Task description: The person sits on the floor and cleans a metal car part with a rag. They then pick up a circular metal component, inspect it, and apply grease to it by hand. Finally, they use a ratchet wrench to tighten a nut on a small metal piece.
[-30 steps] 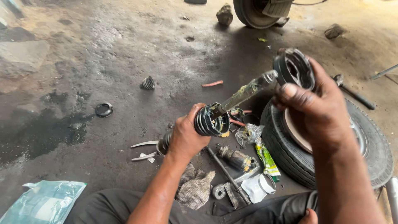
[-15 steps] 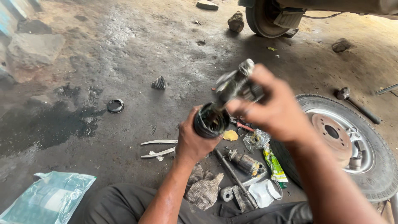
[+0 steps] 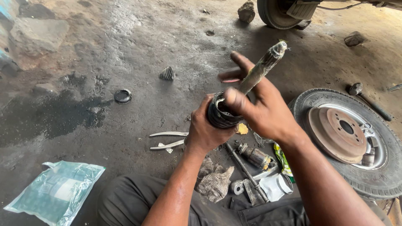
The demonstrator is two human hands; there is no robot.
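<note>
I see the left hand (image 3: pixel 205 134) wrapped tight around the black ribbed rubber boot (image 3: pixel 221 113) at the lower end of a greasy grey metal axle shaft (image 3: pixel 261 67), which rises tilted up and away to the right. The right hand (image 3: pixel 261 111) rests against the shaft just above the boot, its fingers loosely spread rather than clamped. Below the hands lie flat metal pliers (image 3: pixel 167 140) and a dirty grey rag (image 3: pixel 215 182); right of them lies a tyred wheel (image 3: pixel 347 138).

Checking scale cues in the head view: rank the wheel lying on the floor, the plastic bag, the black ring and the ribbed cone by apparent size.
1. wheel
2. plastic bag
3. black ring and ribbed cone look alike; both lie farther off, so no ranking between them.
</note>
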